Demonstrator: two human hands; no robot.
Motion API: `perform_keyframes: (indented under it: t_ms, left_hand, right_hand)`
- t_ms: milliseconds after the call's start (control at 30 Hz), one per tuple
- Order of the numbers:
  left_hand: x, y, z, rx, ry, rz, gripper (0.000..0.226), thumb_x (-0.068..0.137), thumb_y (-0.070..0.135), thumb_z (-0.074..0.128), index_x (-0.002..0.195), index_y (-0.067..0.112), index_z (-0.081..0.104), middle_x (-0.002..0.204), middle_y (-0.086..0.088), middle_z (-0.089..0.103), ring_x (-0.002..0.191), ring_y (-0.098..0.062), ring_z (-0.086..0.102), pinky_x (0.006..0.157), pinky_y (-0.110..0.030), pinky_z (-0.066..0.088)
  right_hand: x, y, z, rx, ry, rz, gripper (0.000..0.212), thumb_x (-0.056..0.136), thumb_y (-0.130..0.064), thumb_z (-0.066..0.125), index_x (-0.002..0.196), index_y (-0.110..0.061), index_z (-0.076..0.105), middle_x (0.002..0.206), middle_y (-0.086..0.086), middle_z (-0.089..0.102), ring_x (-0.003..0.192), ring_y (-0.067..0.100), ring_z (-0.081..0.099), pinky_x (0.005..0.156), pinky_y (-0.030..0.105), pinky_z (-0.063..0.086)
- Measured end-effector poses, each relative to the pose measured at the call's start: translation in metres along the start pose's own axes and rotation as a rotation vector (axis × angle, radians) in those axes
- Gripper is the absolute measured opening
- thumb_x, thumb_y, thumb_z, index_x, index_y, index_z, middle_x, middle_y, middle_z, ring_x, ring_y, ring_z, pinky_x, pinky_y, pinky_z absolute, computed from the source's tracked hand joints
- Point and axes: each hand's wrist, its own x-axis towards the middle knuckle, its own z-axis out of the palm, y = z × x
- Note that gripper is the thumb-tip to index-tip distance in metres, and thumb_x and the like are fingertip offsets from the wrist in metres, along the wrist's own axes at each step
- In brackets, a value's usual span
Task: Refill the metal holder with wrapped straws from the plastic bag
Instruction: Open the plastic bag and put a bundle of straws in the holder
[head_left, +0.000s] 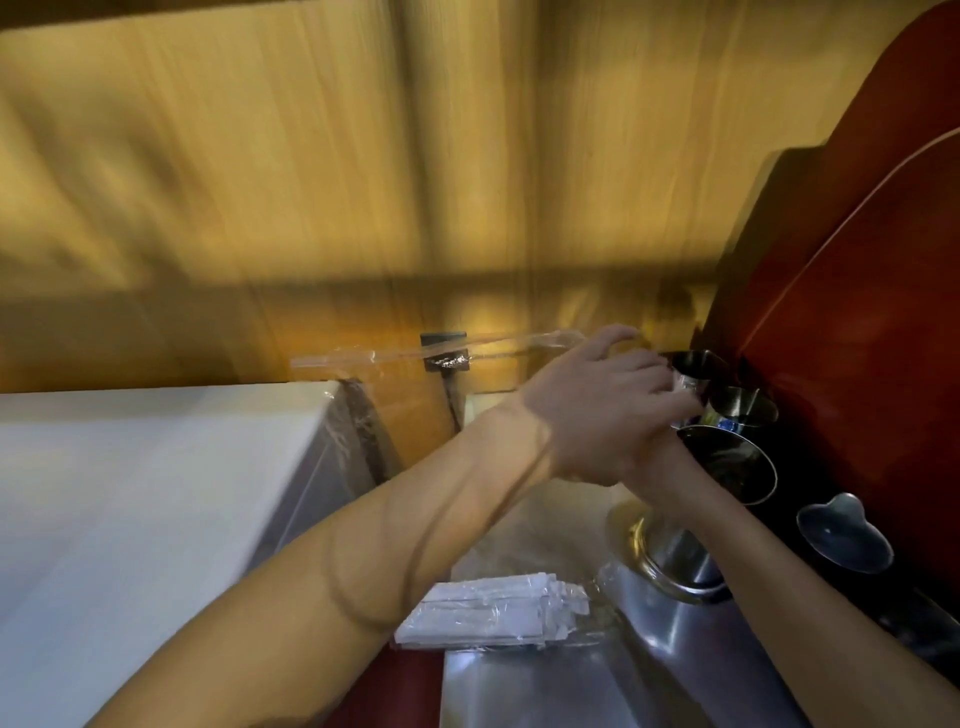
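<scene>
Several round metal holders stand close together at the right, the nearest (730, 465) dark inside, with two more (743, 408) behind it. My left hand (597, 410) reaches across to them, its fingers curled on a small white wrapped bundle, apparently wrapped straws (687, 385), at the mouth of the far holder (693, 361). A long clear strip (415, 355) sticks out leftward from near its thumb. My right wrist (670, 467) comes up under the left hand, which hides the right hand. The plastic bag of wrapped straws (493, 613) lies on the steel counter (545, 691), below my left forearm.
A red machine (857, 260) rises on the right behind the holders. A metal pot with a gold rim (670, 566) and a shiny scoop (841, 535) sit near my right forearm. At the left is a white box-like surface (130, 493); a wooden wall (363, 182) is behind.
</scene>
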Motion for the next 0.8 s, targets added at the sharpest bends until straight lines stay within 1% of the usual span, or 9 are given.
perform_keyframes:
  t_ms: [67,133,200,267,367,467,667,733,800]
  left_hand:
    - [0.005,-0.002,0.000,0.056,-0.135,-0.037,0.051,0.078,0.038,0.066,0.123,0.020,0.048,0.117,-0.002,0.065,0.118,-0.020,0.051,0.114,-0.045,0.008]
    - [0.006,-0.004,-0.004,0.088,-0.170,-0.068,0.035,0.081,0.035,0.064,0.109,0.016,0.055,0.106,-0.003,0.069,0.106,-0.022,0.059,0.113,-0.044,0.011]
    - [0.007,-0.006,-0.009,0.139,-0.139,-0.091,0.011,0.086,0.021,0.055,0.092,0.016,0.062,0.097,-0.006,0.072,0.095,-0.024,0.065,0.111,-0.041,0.016]
    - [0.008,-0.008,-0.017,0.173,-0.168,-0.103,0.013,0.086,0.013,0.051,0.085,0.016,0.064,0.095,-0.006,0.072,0.092,-0.025,0.065,0.109,-0.040,0.021]
    - [0.012,-0.014,-0.026,0.202,-0.228,-0.173,0.018,0.087,0.005,0.050,0.095,0.013,0.064,0.106,-0.007,0.070,0.100,-0.022,0.062,0.101,-0.032,0.028]
    - [0.013,-0.021,-0.043,0.149,-0.244,-0.319,0.024,0.094,0.003,0.042,0.112,0.004,0.058,0.119,-0.012,0.061,0.113,-0.023,0.052,0.079,-0.025,0.025]
    - [0.006,-0.025,-0.057,0.100,-0.344,-0.382,0.030,0.093,0.024,0.051,0.122,0.016,0.050,0.124,-0.006,0.055,0.117,-0.022,0.046,0.103,-0.036,0.031]
    - [0.005,-0.014,-0.044,0.170,-0.294,-0.239,0.037,0.087,0.025,0.059,0.122,0.015,0.050,0.120,-0.004,0.059,0.118,-0.022,0.047,0.111,-0.041,0.023]
    - [0.003,-0.008,-0.031,0.242,-0.291,-0.127,0.029,0.086,0.027,0.059,0.114,0.018,0.056,0.113,-0.001,0.064,0.113,-0.021,0.054,0.112,-0.043,0.017]
  right_hand:
    - [-0.001,0.000,-0.004,-0.024,0.004,-0.084,0.012,0.066,-0.003,0.058,0.062,-0.008,0.068,0.064,0.007,0.068,0.063,0.022,0.065,0.052,0.020,0.045]
    - [0.000,0.008,-0.002,0.075,0.014,-0.100,0.018,0.069,0.000,0.064,0.057,-0.013,0.063,0.057,0.001,0.062,0.059,0.018,0.058,0.054,0.033,0.043]
    - [-0.003,0.014,0.000,0.180,-0.054,-0.051,0.025,0.073,-0.002,0.067,0.058,-0.021,0.063,0.055,-0.005,0.063,0.058,0.005,0.055,0.059,0.026,0.042]
    - [-0.008,0.017,0.002,0.252,-0.065,-0.047,0.031,0.075,0.000,0.068,0.059,-0.026,0.063,0.055,-0.012,0.064,0.057,-0.003,0.054,0.060,0.014,0.043]
    - [-0.015,0.018,0.003,0.352,-0.050,0.000,0.025,0.076,-0.001,0.069,0.066,-0.023,0.067,0.060,-0.005,0.066,0.063,0.009,0.059,0.067,0.025,0.048]
    - [-0.026,0.024,0.007,0.378,-0.036,0.037,0.018,0.075,-0.007,0.071,0.068,-0.024,0.070,0.064,-0.003,0.068,0.067,0.013,0.063,0.069,0.031,0.050]
    - [-0.030,0.018,0.012,0.487,0.082,0.031,0.024,0.077,-0.001,0.068,0.065,-0.023,0.070,0.056,-0.004,0.066,0.057,0.006,0.059,0.057,0.015,0.046]
    - [-0.030,0.014,0.011,0.471,0.078,0.009,0.020,0.077,-0.002,0.068,0.068,-0.020,0.070,0.059,-0.003,0.066,0.060,0.007,0.060,0.060,0.017,0.047]
    - [-0.028,0.011,0.009,0.475,0.071,-0.013,0.016,0.077,0.001,0.066,0.072,-0.015,0.069,0.061,0.000,0.065,0.059,0.004,0.059,0.060,0.016,0.047]
